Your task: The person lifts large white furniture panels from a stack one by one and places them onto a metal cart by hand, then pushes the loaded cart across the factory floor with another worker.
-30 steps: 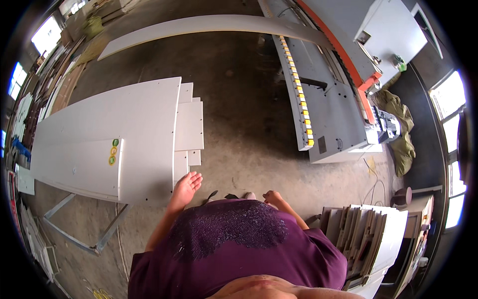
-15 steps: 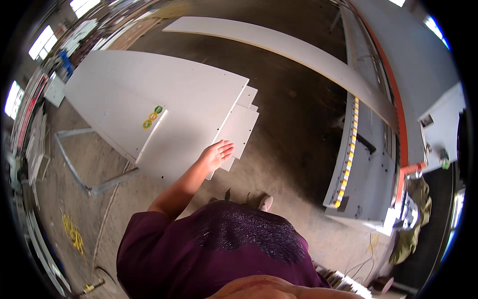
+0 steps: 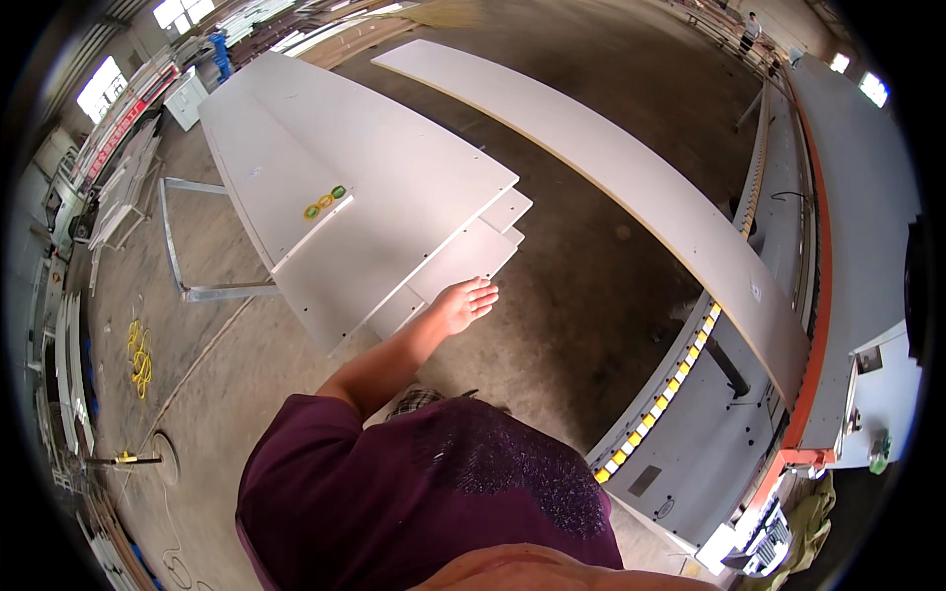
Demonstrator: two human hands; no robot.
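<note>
My left hand (image 3: 468, 303) is held out palm up, its fingers stretched and nothing in them. It is nearest to the near right corner of a stack of large white panels (image 3: 384, 177); whether it touches them I cannot tell. On the top panel, several green and yellow rings (image 3: 325, 202) are grouped beside a narrow white strip (image 3: 313, 233). A long white board (image 3: 611, 163) reaches across on the right, its near end at a long grey machine (image 3: 680, 443) with an orange edge. My right hand is out of view.
Yellow and white blocks (image 3: 658, 402) line the machine's near side. A metal frame (image 3: 212, 293) stands left of the panels, with yellow cord (image 3: 140, 362) on the floor. Another person (image 3: 752, 32) stands far off at the upper right.
My view has turned, so the stack and the machine sit differently in it. My left hand has gone from over the panels' corner to beside their right edge, still stretched out.
</note>
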